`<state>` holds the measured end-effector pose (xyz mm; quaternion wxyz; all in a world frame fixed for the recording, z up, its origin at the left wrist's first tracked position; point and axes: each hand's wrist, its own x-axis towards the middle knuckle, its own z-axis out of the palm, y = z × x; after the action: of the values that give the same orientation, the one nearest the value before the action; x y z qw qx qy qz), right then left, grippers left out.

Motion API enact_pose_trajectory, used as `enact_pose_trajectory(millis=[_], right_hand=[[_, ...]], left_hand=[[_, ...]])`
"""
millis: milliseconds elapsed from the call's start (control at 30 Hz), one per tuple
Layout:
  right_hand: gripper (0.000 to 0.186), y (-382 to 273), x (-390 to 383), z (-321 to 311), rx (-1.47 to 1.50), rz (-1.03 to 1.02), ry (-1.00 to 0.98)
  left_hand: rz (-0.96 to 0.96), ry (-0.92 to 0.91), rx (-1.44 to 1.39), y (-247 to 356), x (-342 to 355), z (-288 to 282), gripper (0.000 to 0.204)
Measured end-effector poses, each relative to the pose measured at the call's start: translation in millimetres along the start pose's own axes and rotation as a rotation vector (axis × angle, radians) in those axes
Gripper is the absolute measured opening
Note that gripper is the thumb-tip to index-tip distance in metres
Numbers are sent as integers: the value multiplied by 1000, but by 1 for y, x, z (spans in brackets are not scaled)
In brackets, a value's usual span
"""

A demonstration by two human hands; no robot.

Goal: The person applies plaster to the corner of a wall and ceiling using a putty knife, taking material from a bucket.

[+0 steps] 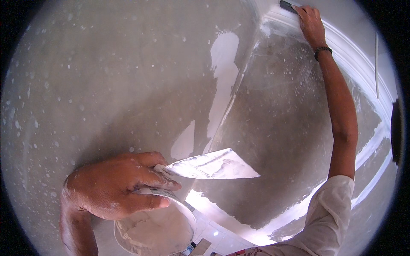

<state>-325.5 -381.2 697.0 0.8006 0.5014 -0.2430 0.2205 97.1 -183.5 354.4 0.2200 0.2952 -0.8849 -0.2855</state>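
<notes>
My left hand (115, 183), smudged with white paste, grips a broad putty knife (213, 168) with paste on its blade, and its fingers also hook over the rim of a white bucket (153, 230) of pale compound below it. My right hand (311, 23) reaches high at the upper right, pinched on a small dark flat tool (287, 7), which rests at the white moulding (341, 45) along the top of the wall. The moulding's upper face is pale and smooth.
Grey speckled walls (111, 64) meet at a corner, with irregular white patches (224, 59) and bands along them. A pale cord (376, 68) hangs at the right. Far below, a tiled floor (209, 226) holds small objects I cannot make out.
</notes>
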Motion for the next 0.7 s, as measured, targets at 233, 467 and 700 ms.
enact_pose_trajectory(millis=[233,467,700], right_hand=[[43,-3,4,1,11,11,-12],[19,-26,12,-20,89,68,-50],[45,0,-2,1,-55,-28,-86]], left_hand=[[-59,-29,-4,5,-1,-2,37],[-31,-41,-29,-2,1,-3,38],[-23,-70,16,2,3,-4,39]])
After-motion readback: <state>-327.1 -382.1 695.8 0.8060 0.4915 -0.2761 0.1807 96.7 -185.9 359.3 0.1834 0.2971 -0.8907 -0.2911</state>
